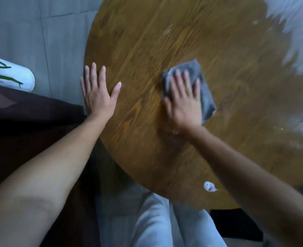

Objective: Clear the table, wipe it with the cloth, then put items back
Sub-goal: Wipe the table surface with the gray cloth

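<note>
While the right hand (183,102) is pressing flat on the cloth (205,93) at the centre of the frame, fingers straight and spread rather than curled round it, the left hand (98,91) is lying open, palm down, on the left edge of the table (165,41), holding nothing. The cloth is sitting bunched and grey on the bare wood, sticking out above and to the right of the palm. It is looking soft, thin and light, so it is likely folding or slipping under the hand unless pressure is coming from the whole palm; pinching a gathered fold would suit lifting it. A small white scrap (209,186) is lying near the table's lower edge, and pale smears are showing towards the upper middle.
</note>
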Available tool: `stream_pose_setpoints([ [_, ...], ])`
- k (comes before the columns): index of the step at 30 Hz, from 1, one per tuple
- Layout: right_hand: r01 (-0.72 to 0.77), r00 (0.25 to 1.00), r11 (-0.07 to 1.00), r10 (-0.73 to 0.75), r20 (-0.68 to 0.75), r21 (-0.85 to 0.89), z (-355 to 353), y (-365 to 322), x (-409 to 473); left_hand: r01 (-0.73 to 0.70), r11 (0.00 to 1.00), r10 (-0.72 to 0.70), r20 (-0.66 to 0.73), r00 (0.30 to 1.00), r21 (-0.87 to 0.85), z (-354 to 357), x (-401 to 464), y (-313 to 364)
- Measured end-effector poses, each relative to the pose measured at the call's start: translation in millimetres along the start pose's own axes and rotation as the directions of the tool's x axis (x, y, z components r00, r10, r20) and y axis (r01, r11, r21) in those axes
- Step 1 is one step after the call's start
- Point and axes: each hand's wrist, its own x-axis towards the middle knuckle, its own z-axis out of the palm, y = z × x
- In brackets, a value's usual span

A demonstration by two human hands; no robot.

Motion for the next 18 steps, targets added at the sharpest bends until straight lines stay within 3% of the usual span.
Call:
stream_pose_setpoints([
  [3,0.391,0.909,0.918,-0.396,0.13,0.064,29,-41,-182,0.024,1.0,-0.024,-0.031,0.999,-0.02,-1,-8,4],
  [5,0.443,0.874,0.892,-0.451,0.18,0.085,21,-1,-248,0.056,0.998,-0.057,-0.034,0.998,-0.043,1,-27,16],
  [7,0.362,0.91,0.93,-0.368,0.19,0.066,4,61,-251,-0.002,0.999,0.001,-0.028,1.0,-0.033,4,-62,32],
  [10,0.025,0.995,0.999,-0.022,0.101,-0.024,-27,144,-163,-0.142,0.99,0.142,0.0,0.99,-0.017,16,-122,58],
  [12,-0.256,0.967,0.967,0.256,-0.012,-0.009,-45,170,-70,-0.149,0.989,0.149,0.01,0.989,0.015,22,-148,68],
  [14,-0.42,0.905,0.907,0.421,-0.064,0.036,-51,156,-3,-0.133,0.991,0.133,0.011,0.991,0.031,25,-157,72],
  [16,-0.324,0.942,0.945,0.327,-0.072,0.042,-31,104,-3,-0.128,0.99,0.128,0.007,0.992,0.057,23,-153,71],
  [18,-0.053,0.998,0.999,0.053,-0.031,0.007,0,39,-83,-0.128,0.991,0.128,-0.009,0.992,0.044,22,-151,69],
])
